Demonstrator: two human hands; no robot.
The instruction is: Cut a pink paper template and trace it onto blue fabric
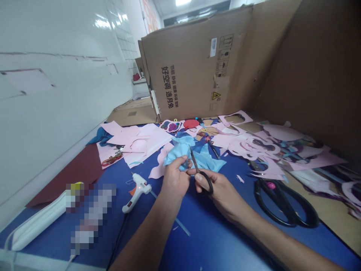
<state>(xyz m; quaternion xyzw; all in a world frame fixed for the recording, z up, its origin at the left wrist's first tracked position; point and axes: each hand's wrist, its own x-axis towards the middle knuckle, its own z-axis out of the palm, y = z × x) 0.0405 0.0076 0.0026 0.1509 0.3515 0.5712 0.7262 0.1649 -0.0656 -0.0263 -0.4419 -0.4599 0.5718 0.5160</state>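
My left hand [175, 176] is closed on a crumpled piece of light blue paper [176, 153], held just above the blue table cover [197, 233]. My right hand [217, 188] grips small black-handled scissors [199, 171], fingers through the loops, with the blades pointing up and away into the blue paper next to my left thumb. More light blue paper scraps [207, 160] lie on the table right behind both hands.
A white hot glue gun [137, 192] lies left of my left forearm. Large black scissors [284, 203] rest on the right. Pink paper sheets [141, 141] and cut-outs [254, 146] cover the far table. A big cardboard box [197, 64] stands behind. A white power strip [39, 222] lies near left.
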